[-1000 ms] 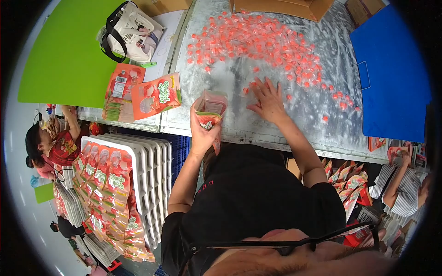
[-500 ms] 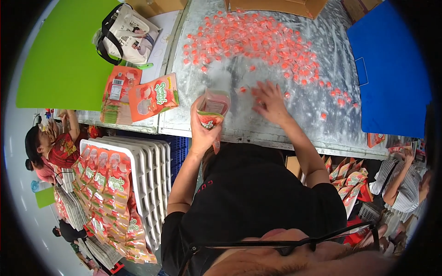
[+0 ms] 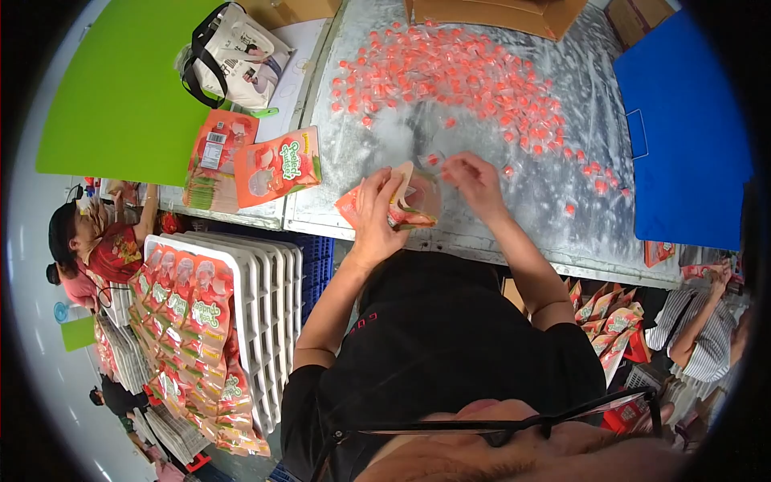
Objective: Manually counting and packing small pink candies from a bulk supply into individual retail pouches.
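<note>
My left hand is closed round a pink-and-red printed pouch, tilted with its mouth spread toward the right. Part of the pouch is hidden behind my fingers. Just right of that mouth, my right hand has its fingers drawn together; what is between them, if anything, does not show. A single red candy in a clear wrapper is by the right fingertips and the pouch's upper edge. Beyond both hands a wide heap of the same wrapped candies covers the metal table.
Flat pouches and a white bag with black handles lie at the left. Stacked white trays with pouches stand below. A cardboard box is at the back, a blue panel at the right. Other people work at both sides.
My left hand has turned the pouch, swinging its mouth rightward toward my right hand. My right hand's fingers, spread over the table before, have come together and lifted. The view has shifted slightly.
</note>
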`<state>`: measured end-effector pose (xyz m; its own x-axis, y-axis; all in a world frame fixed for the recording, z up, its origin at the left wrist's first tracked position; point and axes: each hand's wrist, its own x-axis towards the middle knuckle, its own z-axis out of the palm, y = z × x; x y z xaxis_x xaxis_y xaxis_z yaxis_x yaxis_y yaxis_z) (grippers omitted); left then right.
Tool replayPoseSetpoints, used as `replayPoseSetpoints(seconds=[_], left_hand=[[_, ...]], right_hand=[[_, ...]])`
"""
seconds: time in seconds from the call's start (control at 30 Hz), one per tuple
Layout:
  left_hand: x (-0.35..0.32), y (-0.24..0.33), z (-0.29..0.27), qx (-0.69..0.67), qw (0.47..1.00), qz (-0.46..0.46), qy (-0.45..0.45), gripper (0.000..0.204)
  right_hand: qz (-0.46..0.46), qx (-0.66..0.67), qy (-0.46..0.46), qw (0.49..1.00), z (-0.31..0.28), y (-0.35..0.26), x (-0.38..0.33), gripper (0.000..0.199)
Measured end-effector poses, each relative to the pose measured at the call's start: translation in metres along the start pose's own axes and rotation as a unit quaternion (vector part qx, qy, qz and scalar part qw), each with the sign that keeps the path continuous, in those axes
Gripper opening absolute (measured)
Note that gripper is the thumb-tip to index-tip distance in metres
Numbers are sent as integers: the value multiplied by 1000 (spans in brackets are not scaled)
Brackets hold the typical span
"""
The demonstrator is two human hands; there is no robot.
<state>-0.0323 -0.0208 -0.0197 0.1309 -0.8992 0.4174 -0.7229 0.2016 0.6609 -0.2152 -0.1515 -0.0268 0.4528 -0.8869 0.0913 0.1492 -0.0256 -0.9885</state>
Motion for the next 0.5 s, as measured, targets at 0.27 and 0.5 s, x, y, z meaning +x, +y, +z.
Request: replayPoseSetpoints(seconds=[0.27,0.5], left_hand=[[4,10,3,62,998,-9,-27,87],[4,17,7,-55,996,-59,-23,87]], right_hand=[[-207,-295,-54,931,42,-49,-1,27],[-110,-56,-62,990,57,-52,-9,18]])
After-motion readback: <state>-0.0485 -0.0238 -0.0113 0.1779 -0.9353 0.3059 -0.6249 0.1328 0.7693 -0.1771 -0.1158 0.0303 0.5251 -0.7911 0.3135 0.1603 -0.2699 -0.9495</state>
